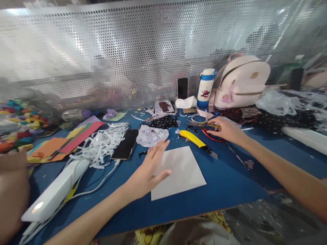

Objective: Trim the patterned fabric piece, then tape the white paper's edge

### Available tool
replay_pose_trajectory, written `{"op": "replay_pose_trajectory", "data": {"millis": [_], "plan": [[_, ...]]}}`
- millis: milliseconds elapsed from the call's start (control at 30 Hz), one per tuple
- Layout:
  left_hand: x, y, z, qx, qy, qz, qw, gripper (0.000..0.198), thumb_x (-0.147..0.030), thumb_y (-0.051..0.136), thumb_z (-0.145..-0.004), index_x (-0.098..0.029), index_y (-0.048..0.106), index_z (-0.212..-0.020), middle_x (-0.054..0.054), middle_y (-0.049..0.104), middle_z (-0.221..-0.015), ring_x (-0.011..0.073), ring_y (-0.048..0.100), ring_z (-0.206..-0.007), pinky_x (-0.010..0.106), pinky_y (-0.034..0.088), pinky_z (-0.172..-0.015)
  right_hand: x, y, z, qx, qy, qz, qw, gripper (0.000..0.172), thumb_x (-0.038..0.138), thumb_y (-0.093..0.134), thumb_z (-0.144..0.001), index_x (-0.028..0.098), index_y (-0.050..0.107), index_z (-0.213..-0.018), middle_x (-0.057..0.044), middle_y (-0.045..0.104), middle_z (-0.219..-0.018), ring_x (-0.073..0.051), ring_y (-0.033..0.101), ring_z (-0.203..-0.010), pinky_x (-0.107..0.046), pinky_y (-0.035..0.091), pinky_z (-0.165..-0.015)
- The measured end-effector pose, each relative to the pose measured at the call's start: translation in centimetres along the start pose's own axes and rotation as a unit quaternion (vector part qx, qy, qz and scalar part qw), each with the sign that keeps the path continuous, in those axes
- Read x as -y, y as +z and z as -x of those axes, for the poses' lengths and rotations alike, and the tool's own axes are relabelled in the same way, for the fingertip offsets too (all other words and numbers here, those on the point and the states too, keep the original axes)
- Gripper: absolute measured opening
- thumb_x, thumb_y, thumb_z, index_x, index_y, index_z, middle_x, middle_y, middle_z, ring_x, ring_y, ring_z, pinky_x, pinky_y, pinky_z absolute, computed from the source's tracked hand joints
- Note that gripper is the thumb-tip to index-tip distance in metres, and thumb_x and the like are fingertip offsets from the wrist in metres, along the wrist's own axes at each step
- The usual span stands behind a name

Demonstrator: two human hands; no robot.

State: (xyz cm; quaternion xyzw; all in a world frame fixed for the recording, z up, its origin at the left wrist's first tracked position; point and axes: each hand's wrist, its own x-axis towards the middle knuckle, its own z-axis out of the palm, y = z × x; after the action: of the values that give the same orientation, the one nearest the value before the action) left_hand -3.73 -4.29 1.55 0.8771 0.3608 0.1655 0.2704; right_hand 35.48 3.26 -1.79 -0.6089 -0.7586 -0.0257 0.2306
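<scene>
My left hand (150, 170) is open, fingers stretched, at the left edge of a blank white sheet of paper (182, 172). Farther right, my right hand (228, 131) pinches a thin yellow, pencil-like stick (213, 126). Just under those fingers lies a red-handled tool (214, 136), probably scissors, partly hidden by the hand. A yellow utility knife (192, 137) rests above the paper with its blade out. Left of the knife is a lilac fabric piece with white crosses (152, 136), beside black dotted fabric (166, 121).
A phone (125, 144) with a cable, a white power strip (57, 190), shredded white strips (102, 144) and coloured paper (81, 137) fill the left. A bottle (205, 87) and a pink backpack (241, 83) stand behind, before a perforated metal panel (143, 51). Another person's arm (12, 194) shows far left.
</scene>
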Motion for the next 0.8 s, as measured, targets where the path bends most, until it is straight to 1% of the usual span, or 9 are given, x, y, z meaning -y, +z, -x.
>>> {"op": "replay_pose_trajectory", "data": {"millis": [167,233,300,467,600,633,700,733,800], "plan": [[1.0,-0.8,-0.6,-0.182,-0.032,0.122,0.975,0.056,-0.054,0.035,-0.104,-0.025,0.040,-0.151,0.006,0.036,-0.162,0.0251,0.028,-0.152,0.042,0.020,-0.127,-0.5,-0.1,-0.1,-0.006,-0.036,-0.029,0.999,0.034,0.050,0.059,-0.087,0.020,0.069,-0.101,-0.009,0.067,-0.102,-0.024,0.065,-0.087,-0.038,0.052,-0.079],[1.4,-0.9,-0.9,-0.222,-0.044,0.157,0.961,0.052,-0.053,0.036,-0.104,-0.023,0.049,-0.145,0.007,0.043,-0.157,0.0247,0.034,-0.149,0.041,0.024,-0.125,-0.7,0.0,-0.2,-0.009,-0.038,-0.036,0.999,0.033,0.049,0.059,-0.088,0.020,0.068,-0.100,-0.009,0.067,-0.101,-0.023,0.064,-0.084,-0.038,0.052,-0.078],[1.7,-0.9,-1.2,-0.233,-0.051,0.186,0.953,0.050,-0.053,0.039,-0.103,-0.021,0.054,-0.140,0.008,0.049,-0.152,0.0243,0.039,-0.146,0.040,0.027,-0.124,-0.8,0.0,-0.2,-0.010,-0.036,-0.037,0.999,0.033,0.048,0.058,-0.088,0.020,0.068,-0.102,-0.008,0.066,-0.102,-0.023,0.064,-0.083,-0.038,0.052,-0.078],[2.4,-0.4,-1.6,-0.214,-0.046,0.228,0.949,0.048,-0.052,0.041,-0.103,-0.021,0.055,-0.136,0.009,0.054,-0.146,0.0248,0.048,-0.139,0.039,0.035,-0.120,-0.1,-0.6,-0.3,-0.024,-0.013,0.003,1.000,0.028,0.045,0.054,-0.091,0.021,0.067,-0.098,-0.009,0.067,-0.103,-0.027,0.066,-0.089,-0.040,0.052,-0.077],[2.8,-0.1,-1.4,-0.193,-0.032,0.235,0.952,0.047,-0.052,0.039,-0.104,-0.022,0.053,-0.137,0.009,0.054,-0.147,0.0252,0.049,-0.139,0.039,0.037,-0.118,3.4,-2.2,1.2,-0.059,-0.044,-0.021,0.997,0.035,0.050,0.056,-0.092,0.022,0.065,-0.111,-0.012,0.066,-0.119,-0.033,0.061,-0.116,-0.048,0.049,-0.098],[2.8,0.0,-1.4,-0.180,-0.030,0.230,0.956,0.048,-0.052,0.039,-0.104,-0.023,0.051,-0.139,0.009,0.053,-0.148,0.0254,0.050,-0.138,0.040,0.038,-0.118,4.8,-2.6,1.9,-0.029,-0.075,-0.065,0.995,0.042,0.053,0.058,-0.092,0.023,0.062,-0.121,-0.011,0.063,-0.128,-0.032,0.058,-0.122,-0.047,0.047,-0.103],[2.6,0.0,-1.1,-0.138,-0.028,0.183,0.973,0.051,-0.050,0.039,-0.104,-0.024,0.043,-0.146,0.010,0.049,-0.152,0.0262,0.052,-0.137,0.041,0.040,-0.116,7.9,-3.0,3.7,0.080,-0.158,-0.133,0.975,0.067,0.062,0.064,-0.086,0.025,0.050,-0.140,-0.012,0.053,-0.145,-0.031,0.051,-0.133,-0.046,0.043,-0.110],[2.4,0.0,-1.0,-0.110,-0.026,0.137,0.984,0.053,-0.049,0.039,-0.103,-0.024,0.038,-0.150,0.010,0.046,-0.155,0.0272,0.051,-0.137,0.043,0.040,-0.116,9.3,-3.1,4.5,0.137,-0.200,-0.135,0.961,0.079,0.066,0.068,-0.081,0.026,0.046,-0.145,-0.012,0.050,-0.149,-0.033,0.046,-0.138,-0.047,0.039,-0.114],[1.9,0.0,-0.8,-0.056,-0.019,0.026,0.998,0.058,-0.047,0.040,-0.103,-0.025,0.029,-0.156,0.010,0.040,-0.159,0.0298,0.049,-0.139,0.047,0.041,-0.114,11.4,-2.8,5.9,0.206,-0.240,-0.119,0.941,0.086,0.072,0.067,-0.078,0.026,0.045,-0.148,-0.013,0.048,-0.152,-0.034,0.042,-0.141,-0.050,0.036,-0.116]]}}
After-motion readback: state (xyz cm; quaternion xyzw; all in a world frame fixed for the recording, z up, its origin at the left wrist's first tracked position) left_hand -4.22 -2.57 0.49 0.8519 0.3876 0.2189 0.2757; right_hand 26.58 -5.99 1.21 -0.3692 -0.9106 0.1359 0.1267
